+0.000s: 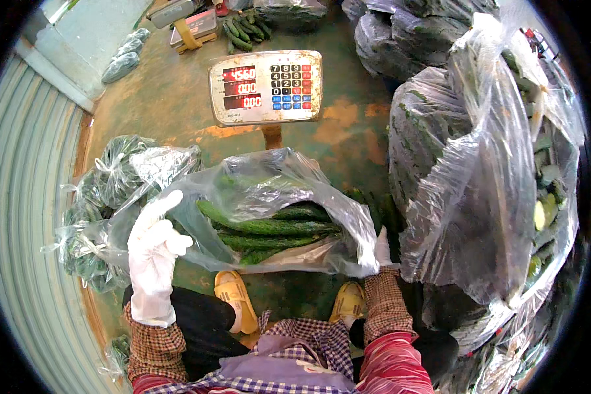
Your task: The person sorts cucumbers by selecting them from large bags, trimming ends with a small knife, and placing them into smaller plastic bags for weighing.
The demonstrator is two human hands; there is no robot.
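A clear plastic bag [276,172] is stretched between my hands, with several long green cucumbers [276,227] lying inside it. My left hand [153,256], in a white glove, grips the bag's left end with curled fingers, one finger pointing up and to the right. At the bag's right edge, my right hand [383,250] is also gloved and has hold of the plastic; most of its fingers are hidden. Just beyond the bag stands the scale's display and keypad [266,88], its red digits lit. The bag hides whatever supports it.
Large plastic bags of cucumbers [477,197] crowd the right side. Tied bags of green produce [123,172] lie left, beside a corrugated metal wall [27,172]. Farther off are a second scale [194,29], loose cucumbers [244,30] and dark-looking filled bags [409,39]. Yellow slippers [236,298] are below.
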